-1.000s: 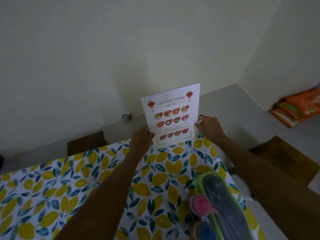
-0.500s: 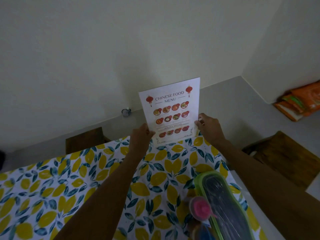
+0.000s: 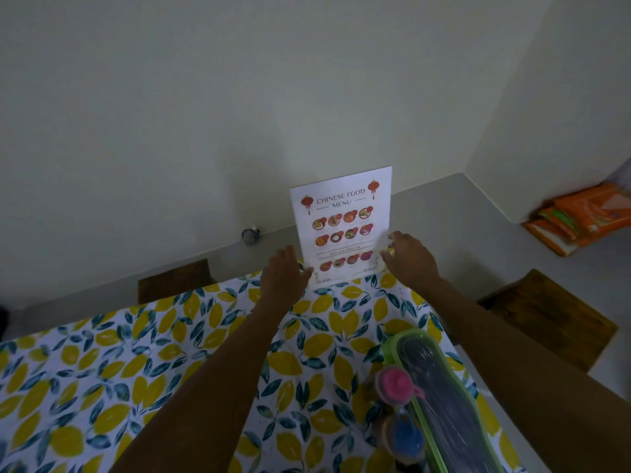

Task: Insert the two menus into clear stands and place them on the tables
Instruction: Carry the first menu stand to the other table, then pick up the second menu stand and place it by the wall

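A white "Chinese Food Menu" sheet in a clear stand [image 3: 343, 227] stands upright at the far edge of the table [image 3: 102, 370], which has a lemon-print cloth. My left hand [image 3: 283, 273] pinches the stand's lower left edge with thumb and fingers. My right hand [image 3: 411, 259] is at the lower right edge with its fingers spread, the tips just touching the sheet. The stand's clear base is hard to make out behind my hands. A second menu is not in view.
A green-rimmed lidded container [image 3: 440, 397] and bottles with a pink cap [image 3: 396, 384] and a blue cap [image 3: 404, 438] sit at the table's near right. Dark wooden stools stand behind [image 3: 174, 281] and to the right [image 3: 549, 319]. Orange packets [image 3: 580, 216] lie on the floor by the wall.
The menu in its stand was held slightly raised and now rests upright on the table's far edge. My right hand's fingers have loosened and spread.
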`<state>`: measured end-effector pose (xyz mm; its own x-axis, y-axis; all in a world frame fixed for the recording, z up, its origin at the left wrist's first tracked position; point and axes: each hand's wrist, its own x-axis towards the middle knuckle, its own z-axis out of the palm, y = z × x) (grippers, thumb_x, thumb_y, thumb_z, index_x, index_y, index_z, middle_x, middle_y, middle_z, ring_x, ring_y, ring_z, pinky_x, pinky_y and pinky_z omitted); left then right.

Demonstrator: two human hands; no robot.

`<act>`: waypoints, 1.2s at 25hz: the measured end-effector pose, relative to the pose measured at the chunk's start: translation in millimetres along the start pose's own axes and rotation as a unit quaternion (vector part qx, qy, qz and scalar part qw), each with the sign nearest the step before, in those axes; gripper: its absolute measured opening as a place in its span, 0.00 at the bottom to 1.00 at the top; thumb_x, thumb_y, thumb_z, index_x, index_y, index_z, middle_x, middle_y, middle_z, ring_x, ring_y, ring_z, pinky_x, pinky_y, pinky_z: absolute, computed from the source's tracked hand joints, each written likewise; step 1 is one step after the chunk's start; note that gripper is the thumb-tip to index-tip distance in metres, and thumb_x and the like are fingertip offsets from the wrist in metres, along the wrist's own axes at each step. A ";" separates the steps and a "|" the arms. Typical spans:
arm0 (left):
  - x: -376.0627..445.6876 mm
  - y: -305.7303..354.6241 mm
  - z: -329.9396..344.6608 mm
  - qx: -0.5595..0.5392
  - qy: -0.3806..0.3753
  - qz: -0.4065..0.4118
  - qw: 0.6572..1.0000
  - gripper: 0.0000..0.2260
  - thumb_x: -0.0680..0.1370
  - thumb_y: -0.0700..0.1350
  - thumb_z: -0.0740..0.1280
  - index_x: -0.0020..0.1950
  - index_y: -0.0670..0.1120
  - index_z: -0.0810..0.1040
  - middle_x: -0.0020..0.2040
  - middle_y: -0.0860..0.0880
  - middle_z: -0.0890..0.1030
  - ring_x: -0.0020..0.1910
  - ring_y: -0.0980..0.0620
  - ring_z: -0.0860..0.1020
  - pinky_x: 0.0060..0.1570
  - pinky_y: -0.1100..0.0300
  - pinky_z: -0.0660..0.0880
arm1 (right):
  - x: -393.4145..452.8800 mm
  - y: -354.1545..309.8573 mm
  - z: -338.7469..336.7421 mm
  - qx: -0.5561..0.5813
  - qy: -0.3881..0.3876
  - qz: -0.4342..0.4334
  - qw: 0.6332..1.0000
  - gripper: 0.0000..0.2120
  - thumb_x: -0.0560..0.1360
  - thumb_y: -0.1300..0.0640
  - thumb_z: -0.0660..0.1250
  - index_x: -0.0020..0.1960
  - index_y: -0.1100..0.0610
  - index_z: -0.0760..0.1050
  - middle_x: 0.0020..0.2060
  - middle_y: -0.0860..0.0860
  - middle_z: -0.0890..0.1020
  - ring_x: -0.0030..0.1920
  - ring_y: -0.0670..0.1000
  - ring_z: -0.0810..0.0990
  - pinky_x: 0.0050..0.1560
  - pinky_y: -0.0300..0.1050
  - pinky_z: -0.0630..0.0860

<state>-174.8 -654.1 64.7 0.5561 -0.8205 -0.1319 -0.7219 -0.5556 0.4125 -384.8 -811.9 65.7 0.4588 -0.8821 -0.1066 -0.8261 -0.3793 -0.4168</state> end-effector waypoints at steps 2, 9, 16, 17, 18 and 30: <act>-18.7 -3.9 -9.4 0.039 0.014 0.026 0.999 0.26 0.77 0.57 0.65 0.67 0.41 0.66 0.64 0.39 0.73 0.63 0.38 0.73 0.60 0.45 0.70 | -20.5 -11.1 -6.5 -0.046 -0.007 -0.027 0.999 0.23 0.77 0.48 0.63 0.68 0.57 0.67 0.60 0.58 0.77 0.61 0.60 0.76 0.58 0.57 0.76; -114.3 -61.2 -44.1 0.081 0.030 0.094 0.992 0.30 0.77 0.63 0.60 0.73 0.45 0.64 0.71 0.42 0.71 0.70 0.41 0.69 0.68 0.46 0.65 | -118.9 -86.9 0.0 -0.139 -0.047 -0.114 0.983 0.27 0.77 0.45 0.61 0.73 0.54 0.62 0.68 0.58 0.72 0.64 0.62 0.72 0.60 0.59 0.75; -256.4 -188.2 -87.5 0.092 0.046 0.063 0.993 0.33 0.77 0.64 0.57 0.76 0.47 0.60 0.75 0.44 0.66 0.74 0.43 0.63 0.71 0.45 0.61 | -255.7 -208.5 65.9 -0.178 -0.077 -0.194 0.962 0.33 0.78 0.40 0.58 0.77 0.55 0.57 0.73 0.59 0.67 0.69 0.63 0.68 0.65 0.60 0.71; -279.2 -212.2 -94.3 0.088 0.048 0.054 0.993 0.33 0.77 0.65 0.57 0.76 0.47 0.60 0.75 0.44 0.66 0.74 0.43 0.63 0.71 0.45 0.62 | -277.8 -229.6 78.2 -0.180 -0.083 -0.206 0.958 0.33 0.78 0.40 0.58 0.77 0.55 0.56 0.73 0.59 0.67 0.70 0.63 0.67 0.65 0.60 0.71; -302.8 -237.4 -101.4 0.085 0.050 0.043 0.994 0.33 0.77 0.65 0.57 0.76 0.47 0.60 0.75 0.44 0.66 0.74 0.43 0.63 0.72 0.45 0.62 | -300.8 -252.0 91.1 -0.181 -0.088 -0.219 0.955 0.33 0.78 0.40 0.58 0.77 0.55 0.55 0.73 0.59 0.66 0.70 0.64 0.67 0.65 0.60 0.71; -514.4 -473.4 -179.7 0.103 0.105 -0.115 0.982 0.31 0.76 0.65 0.58 0.72 0.46 0.64 0.71 0.44 0.71 0.69 0.42 0.69 0.66 0.44 0.67 | -481.9 -462.5 214.4 -0.164 -0.136 -0.341 0.916 0.32 0.78 0.40 0.58 0.76 0.57 0.58 0.72 0.59 0.68 0.70 0.63 0.68 0.66 0.60 0.71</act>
<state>-45.1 55.1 99.3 0.7713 -0.6365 -0.0035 -0.6231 -0.7562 0.1997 -153.6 -151.5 116.3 0.9318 -0.3244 -0.1626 -0.3514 -0.9184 -0.1816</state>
